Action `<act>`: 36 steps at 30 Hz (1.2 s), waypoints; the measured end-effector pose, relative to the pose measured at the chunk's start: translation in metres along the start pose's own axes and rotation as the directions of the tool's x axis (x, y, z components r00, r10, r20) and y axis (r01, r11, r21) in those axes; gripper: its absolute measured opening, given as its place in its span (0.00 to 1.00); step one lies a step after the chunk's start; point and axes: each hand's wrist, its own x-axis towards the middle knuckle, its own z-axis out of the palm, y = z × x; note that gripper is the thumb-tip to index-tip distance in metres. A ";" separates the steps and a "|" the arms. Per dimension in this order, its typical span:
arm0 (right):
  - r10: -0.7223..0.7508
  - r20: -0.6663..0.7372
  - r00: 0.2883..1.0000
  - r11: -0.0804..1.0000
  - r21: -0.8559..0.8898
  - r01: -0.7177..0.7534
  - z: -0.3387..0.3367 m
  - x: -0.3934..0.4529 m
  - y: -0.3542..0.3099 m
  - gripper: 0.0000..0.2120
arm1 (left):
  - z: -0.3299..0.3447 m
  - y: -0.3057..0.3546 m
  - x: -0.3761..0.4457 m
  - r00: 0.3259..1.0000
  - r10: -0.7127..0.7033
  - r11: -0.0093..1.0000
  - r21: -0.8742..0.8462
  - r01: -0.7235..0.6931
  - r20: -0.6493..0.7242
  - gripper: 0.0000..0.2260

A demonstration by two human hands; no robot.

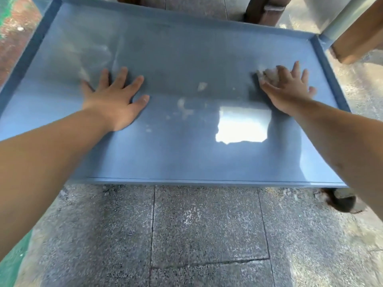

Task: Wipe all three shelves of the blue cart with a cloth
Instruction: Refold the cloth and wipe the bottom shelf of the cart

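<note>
Top shelf (186, 59) of blue cart: my left hand (116, 100) lies flat, fingers spread, empty. Right hand (288, 90) presses a crumpled cloth (267, 75), blurred, apparently whitish, near the right rim.

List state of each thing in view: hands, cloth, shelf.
left hand: open, flat on the shelf, holds nothing
right hand: fingers spread, pressing the cloth down
cloth: bunched under the right hand, on the shelf
top shelf: bare, pale smudges near the middle, glare patch
</note>
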 end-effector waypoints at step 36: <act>-0.791 0.049 0.610 0.574 0.404 0.712 0.028 -0.158 -0.179 0.24 | -0.009 -0.007 0.016 0.984 0.030 0.999 -0.025 -0.026 0.174 0.25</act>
